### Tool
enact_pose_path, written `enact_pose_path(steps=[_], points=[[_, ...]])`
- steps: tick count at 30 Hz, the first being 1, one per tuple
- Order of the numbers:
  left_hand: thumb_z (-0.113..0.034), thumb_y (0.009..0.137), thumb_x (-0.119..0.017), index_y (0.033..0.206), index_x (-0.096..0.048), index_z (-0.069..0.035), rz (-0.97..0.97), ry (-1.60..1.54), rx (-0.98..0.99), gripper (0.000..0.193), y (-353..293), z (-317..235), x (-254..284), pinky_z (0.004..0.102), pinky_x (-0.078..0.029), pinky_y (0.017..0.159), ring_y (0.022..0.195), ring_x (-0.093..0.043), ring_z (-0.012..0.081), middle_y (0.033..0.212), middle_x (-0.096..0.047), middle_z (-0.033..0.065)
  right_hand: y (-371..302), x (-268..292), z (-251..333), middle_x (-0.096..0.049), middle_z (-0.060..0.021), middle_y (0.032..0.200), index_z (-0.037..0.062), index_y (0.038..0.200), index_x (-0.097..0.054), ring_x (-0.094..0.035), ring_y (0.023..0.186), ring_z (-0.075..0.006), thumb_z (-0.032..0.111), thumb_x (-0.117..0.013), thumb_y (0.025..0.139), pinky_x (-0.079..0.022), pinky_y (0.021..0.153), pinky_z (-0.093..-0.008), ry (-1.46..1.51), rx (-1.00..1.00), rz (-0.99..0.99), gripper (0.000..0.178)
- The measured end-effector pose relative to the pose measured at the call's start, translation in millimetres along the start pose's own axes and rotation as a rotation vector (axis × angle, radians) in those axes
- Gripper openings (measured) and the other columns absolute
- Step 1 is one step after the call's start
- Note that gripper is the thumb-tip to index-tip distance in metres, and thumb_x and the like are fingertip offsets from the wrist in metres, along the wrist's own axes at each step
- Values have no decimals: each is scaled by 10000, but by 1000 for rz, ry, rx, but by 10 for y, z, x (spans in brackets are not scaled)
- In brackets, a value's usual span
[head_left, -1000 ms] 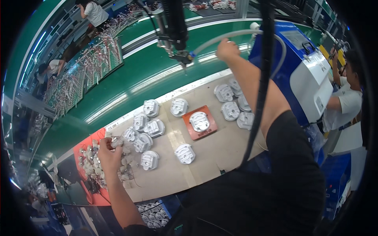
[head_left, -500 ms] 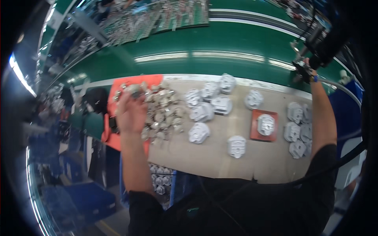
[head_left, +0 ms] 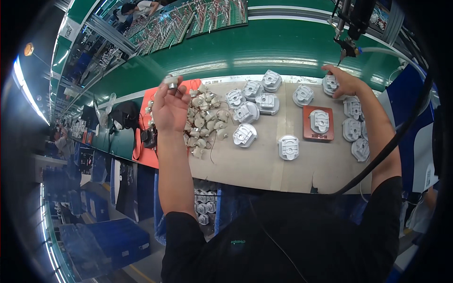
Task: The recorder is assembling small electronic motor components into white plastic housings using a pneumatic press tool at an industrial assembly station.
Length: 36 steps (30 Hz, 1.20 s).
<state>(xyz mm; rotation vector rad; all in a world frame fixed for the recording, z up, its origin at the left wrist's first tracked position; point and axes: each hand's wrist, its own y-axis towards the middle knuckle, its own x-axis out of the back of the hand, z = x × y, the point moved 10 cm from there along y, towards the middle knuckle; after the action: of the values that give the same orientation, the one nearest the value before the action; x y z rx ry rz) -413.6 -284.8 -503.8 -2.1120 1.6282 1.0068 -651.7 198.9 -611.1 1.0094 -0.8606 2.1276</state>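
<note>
My left hand (head_left: 171, 111) is raised beside the heap of small cream motors (head_left: 204, 118), palm up. Its fingertips pinch one small cream-and-metal motor (head_left: 172, 83). At the far right, my right hand (head_left: 347, 83) has its thumb and fingers around a round white plastic housing (head_left: 330, 85) at the table's back edge. Above that hand hangs a dark power screwdriver (head_left: 348, 47), apart from it. A white housing (head_left: 319, 120) sits on a square red-brown fixture (head_left: 325, 136), nearer me and left of my right forearm.
Several white housings (head_left: 246, 112) stand loosely grouped mid-table, and more (head_left: 351, 128) lie beside my right forearm. The motors rest partly on an orange sheet (head_left: 151, 158). A black cable (head_left: 377, 162) crosses at right. Behind runs a green surface (head_left: 278, 47) with wired boards (head_left: 217, 16).
My left hand has lifted out of the motor heap with a motor. My right hand has left the hanging screwdriver and come down to a white housing. The view has shifted slightly.
</note>
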Motion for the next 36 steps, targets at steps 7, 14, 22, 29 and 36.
enact_pose_path(steps=[7,14,22,29,36], points=[[-156,1031,-561,1322,-493,-31,-130,410,13,324,-66,-5,127,318,-549,702,973,-681,223,1230,-659,176,-455,217,293,-439,-174,1554,90,1516,-444,-396,1461,-354,175,-854,716,-330,1218,-404,-37,44,-128,903],[-143,1030,-562,1376,-464,-20,192,204,-320,379,-267,-353,-478,371,-549,818,1029,-672,256,1290,-635,207,-1219,390,652,-515,-141,1493,54,1468,-489,-441,1443,-292,89,-658,906,-324,1207,-393,183,72,-376,588],[-187,1006,-577,1299,-526,-38,197,370,-130,333,-241,-233,-887,332,-492,800,944,-631,237,1260,-648,244,-1837,85,481,-652,-130,1233,-50,1271,-599,-627,1171,-205,24,-662,918,-515,1004,-349,641,95,-457,366],[-211,1009,-563,1226,-554,-29,200,142,-130,284,86,-83,-1120,329,-474,747,854,-595,202,1209,-664,246,-2059,196,698,-669,-67,1101,-19,1186,-634,-642,1049,-141,21,-660,952,-521,915,-282,722,119,-619,239],[-210,1007,-563,1209,-577,-45,229,29,41,261,-68,334,-1404,344,-475,715,810,-601,208,1121,-685,233,-1267,-243,1873,-723,-90,1063,9,1167,-656,-688,956,-152,57,-714,925,-555,850,-318,476,459,-155,253]])
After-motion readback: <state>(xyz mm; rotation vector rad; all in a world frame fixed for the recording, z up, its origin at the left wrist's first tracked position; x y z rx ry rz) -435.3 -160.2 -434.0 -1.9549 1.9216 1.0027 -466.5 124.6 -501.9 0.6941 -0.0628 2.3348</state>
